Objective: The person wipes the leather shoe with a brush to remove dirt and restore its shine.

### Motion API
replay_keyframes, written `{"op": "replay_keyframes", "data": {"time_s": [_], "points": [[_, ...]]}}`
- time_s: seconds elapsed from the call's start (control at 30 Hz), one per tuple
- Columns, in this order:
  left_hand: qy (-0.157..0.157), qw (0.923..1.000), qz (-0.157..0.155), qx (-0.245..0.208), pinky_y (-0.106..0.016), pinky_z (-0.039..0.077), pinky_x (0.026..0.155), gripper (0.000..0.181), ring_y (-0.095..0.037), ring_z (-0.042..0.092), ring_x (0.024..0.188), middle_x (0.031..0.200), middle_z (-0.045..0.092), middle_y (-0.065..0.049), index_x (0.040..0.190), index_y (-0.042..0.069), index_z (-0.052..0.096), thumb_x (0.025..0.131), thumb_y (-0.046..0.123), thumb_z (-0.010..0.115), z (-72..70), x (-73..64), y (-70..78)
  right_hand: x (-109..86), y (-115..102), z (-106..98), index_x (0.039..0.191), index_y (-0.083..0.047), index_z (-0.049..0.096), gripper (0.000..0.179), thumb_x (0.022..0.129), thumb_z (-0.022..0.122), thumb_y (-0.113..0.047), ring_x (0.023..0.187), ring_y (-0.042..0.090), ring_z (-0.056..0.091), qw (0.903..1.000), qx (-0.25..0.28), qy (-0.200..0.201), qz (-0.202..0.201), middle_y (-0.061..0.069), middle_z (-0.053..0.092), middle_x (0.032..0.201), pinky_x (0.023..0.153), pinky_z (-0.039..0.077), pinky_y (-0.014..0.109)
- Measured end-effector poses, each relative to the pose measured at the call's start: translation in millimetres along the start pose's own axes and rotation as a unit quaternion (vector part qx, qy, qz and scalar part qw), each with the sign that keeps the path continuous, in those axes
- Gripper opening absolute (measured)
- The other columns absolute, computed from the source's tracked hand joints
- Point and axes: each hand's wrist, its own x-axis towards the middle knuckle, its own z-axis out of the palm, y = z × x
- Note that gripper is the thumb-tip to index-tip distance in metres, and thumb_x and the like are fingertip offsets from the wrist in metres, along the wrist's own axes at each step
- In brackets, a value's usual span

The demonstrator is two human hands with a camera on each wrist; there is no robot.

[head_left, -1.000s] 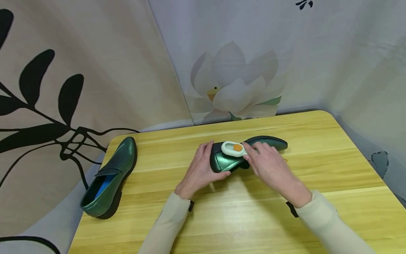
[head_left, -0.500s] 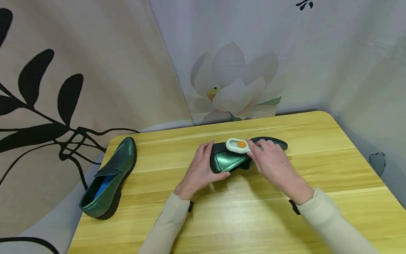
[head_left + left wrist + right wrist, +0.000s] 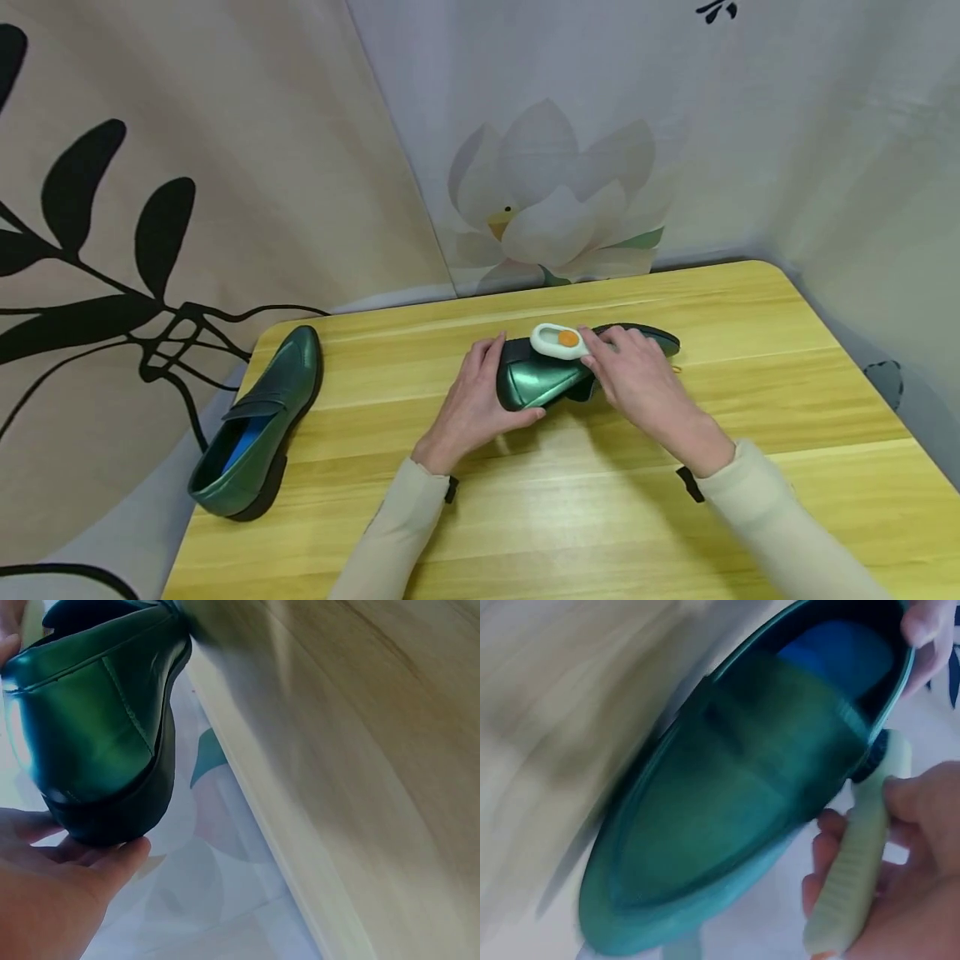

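Observation:
A shiny green loafer (image 3: 531, 379) lies tilted on its side above the wooden table, its dark sole facing away. My left hand (image 3: 472, 408) grips it at the heel, fingers behind and thumb along the near edge. In my right hand (image 3: 637, 379) is a white-handled brush (image 3: 551, 337) with an orange spot (image 3: 569, 338) on its head. The right wrist view shows the brush's dark bristles (image 3: 871, 757) against the loafer's side near the opening, and the blue insole (image 3: 840, 656) inside. The left wrist view shows the heel (image 3: 105, 817) against my fingers.
A second green loafer (image 3: 266, 425) with a blue insole stands at the table's left edge, toe pointing away. The wooden table (image 3: 540, 517) ends at a curtain (image 3: 405, 125) with flower and leaf prints. A small orange loop (image 3: 677, 369) shows beside the right hand.
The brush in my right hand has moved a little right and away along the loafer's side, then slightly back left. My left hand and the loafer stay nearly still.

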Motion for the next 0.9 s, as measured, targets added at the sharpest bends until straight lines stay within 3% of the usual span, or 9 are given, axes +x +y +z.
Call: {"op": "replay_keyframes", "data": {"time_s": [0.17,0.43,0.9], "points": [[0.002,0.9999,0.01,0.014,-0.047,0.052,0.098,0.116,-0.032,0.049,0.127,0.15,0.041,-0.018,0.16,0.004,0.033,0.072,0.053,0.091,-0.6,-0.6,0.9,-6.8,15.7,-5.1,0.139,0.0,0.061,0.04,0.104,0.064,-0.018,0.094,0.043,0.061,0.9992,-0.01,0.019,0.035,0.023,0.066,0.105,0.075,0.049,0.054],[0.01,0.999,0.032,0.028,-0.048,0.052,0.1,0.116,-0.033,0.05,0.128,0.149,0.042,-0.02,0.159,0.0,0.033,0.072,0.052,0.092,-0.6,0.1,5.4,-1.3,5.3,-4.7,0.143,-0.002,0.059,0.043,0.105,0.062,-0.022,0.099,0.043,0.063,1.0,0.006,0.004,-0.005,0.021,0.066,0.108,0.085,0.052,0.056],[0.002,0.9987,0.031,0.04,-0.047,0.052,0.1,0.118,-0.033,0.05,0.128,0.151,0.042,-0.02,0.16,0.002,0.034,0.071,0.052,0.093,-1.5,-1.8,1.2,-21.5,43.0,-22.8,0.139,0.003,0.061,0.041,0.104,0.063,-0.018,0.083,0.04,0.06,0.9961,-0.028,-0.002,0.084,0.023,0.066,0.1,0.063,0.049,0.049]]}}
